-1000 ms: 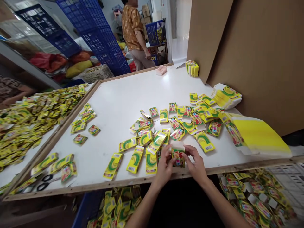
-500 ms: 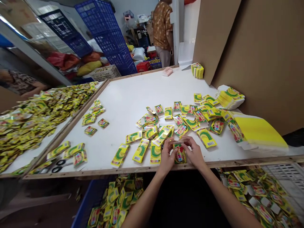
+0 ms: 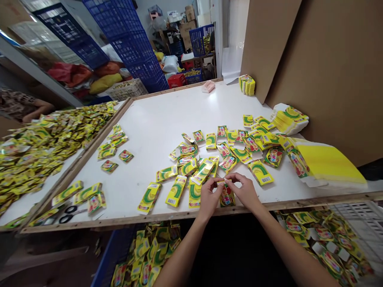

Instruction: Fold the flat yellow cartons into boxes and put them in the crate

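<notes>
Near the front edge of the white table, my left hand and my right hand meet with thumbs and index fingers pinched at the top end of a small printed box. The box lies picture side up, and its upper end is partly hidden by my fingertips. Yellow and green boxes lie around my hands: one with a barcode to the right, another to the left, and a loose heap just beyond.
Flat yellow cartons are stacked at the right. Black scissors lie front left. A wooden strip separates a large pile of packets. Full crates stand below the front edge. Another person's arm shows far left.
My fingertips have come closer together over the box's top end. The person in the patterned shirt at the back has gone from view. The camera view has shifted slightly.
</notes>
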Motion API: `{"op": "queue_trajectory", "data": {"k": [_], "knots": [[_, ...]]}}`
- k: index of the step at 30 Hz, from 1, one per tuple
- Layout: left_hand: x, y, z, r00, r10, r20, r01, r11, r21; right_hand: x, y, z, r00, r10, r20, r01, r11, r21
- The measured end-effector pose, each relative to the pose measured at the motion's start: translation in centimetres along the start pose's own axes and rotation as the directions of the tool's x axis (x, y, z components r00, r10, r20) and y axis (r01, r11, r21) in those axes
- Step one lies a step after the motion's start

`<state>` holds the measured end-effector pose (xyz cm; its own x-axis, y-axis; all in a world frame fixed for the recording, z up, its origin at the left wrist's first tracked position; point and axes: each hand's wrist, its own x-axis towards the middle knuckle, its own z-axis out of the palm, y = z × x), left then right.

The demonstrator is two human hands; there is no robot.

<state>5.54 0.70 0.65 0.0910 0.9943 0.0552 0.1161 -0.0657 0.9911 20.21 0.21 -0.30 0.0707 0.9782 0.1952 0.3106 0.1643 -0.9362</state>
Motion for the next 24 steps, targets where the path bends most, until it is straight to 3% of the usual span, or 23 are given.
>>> {"op": "queue_trajectory", "data": {"k": [12, 20, 22, 24], "knots": [[0.7, -0.1, 0.0, 0.994, -0.106, 0.018, 0.107, 0.982, -0.157, -0.1, 0.8, -0.6, 0.996, 0.053, 0.067, -0.061, 0.990, 0.125], [-0.7, -0.4, -0.5, 0.993, 0.014, 0.118, -0.011, 1.000, -0.020, -0.7, 1.2, -1.0, 0.990, -0.069, 0.123, 0.059, 0.995, 0.084], [-1.6, 0.2, -1.0, 0.996, 0.042, 0.083, -0.045, 0.998, 0.036, -0.1, 0.8, -1.2, 0.982, -0.116, 0.152, 0.106, 0.992, 0.073], [-2.9, 1.2, -2.5, 0.995, 0.087, -0.039, -0.082, 0.990, 0.114, 1.1, 0.0, -0.9, 0.969, -0.184, 0.166, 0.181, 0.983, 0.030]]}}
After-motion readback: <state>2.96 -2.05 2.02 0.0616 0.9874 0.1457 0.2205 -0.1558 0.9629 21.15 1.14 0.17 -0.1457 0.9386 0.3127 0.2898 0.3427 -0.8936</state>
